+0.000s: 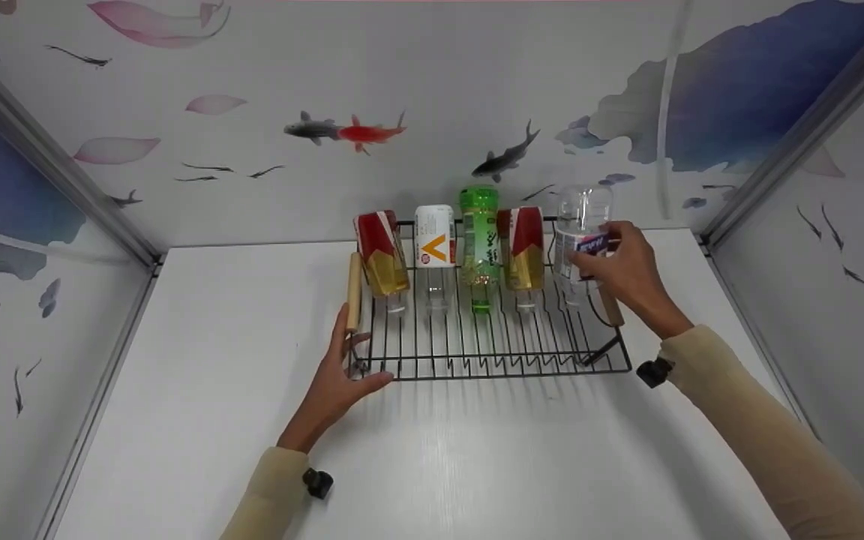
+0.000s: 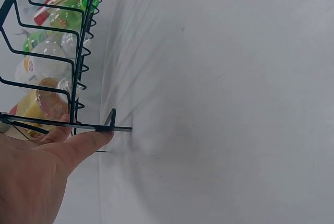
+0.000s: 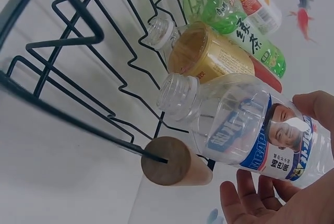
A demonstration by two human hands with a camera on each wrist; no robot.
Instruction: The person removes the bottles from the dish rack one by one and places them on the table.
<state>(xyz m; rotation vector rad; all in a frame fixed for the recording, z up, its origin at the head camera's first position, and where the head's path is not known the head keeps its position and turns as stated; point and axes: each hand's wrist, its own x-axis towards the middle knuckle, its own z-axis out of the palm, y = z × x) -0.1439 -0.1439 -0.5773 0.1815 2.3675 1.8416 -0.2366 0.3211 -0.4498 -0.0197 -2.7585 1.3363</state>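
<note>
A black wire rack point(image 1: 492, 352) stands on the white table point(image 1: 477, 465) with several bottles lying in it, necks toward me. My right hand point(image 1: 601, 244) grips the clear water bottle point(image 1: 580, 214) at the rack's right end, thumb on one side of the blue label and fingers on the other. The right wrist view shows this clear bottle point(image 3: 235, 125) uncapped, just above the rack's wooden handle point(image 3: 172, 161). My left hand point(image 1: 353, 352) rests with straight fingers against the rack's front left corner. The thumb lies along the corner foot of the rack point(image 2: 78, 51).
Beside the clear bottle lie a red-and-gold bottle point(image 1: 524, 251), a green bottle point(image 1: 480, 244), a white bottle with an orange mark point(image 1: 434, 236) and another red-and-gold bottle point(image 1: 381, 255). Walls with fish pictures point(image 1: 342, 131) close in the table behind and at both sides.
</note>
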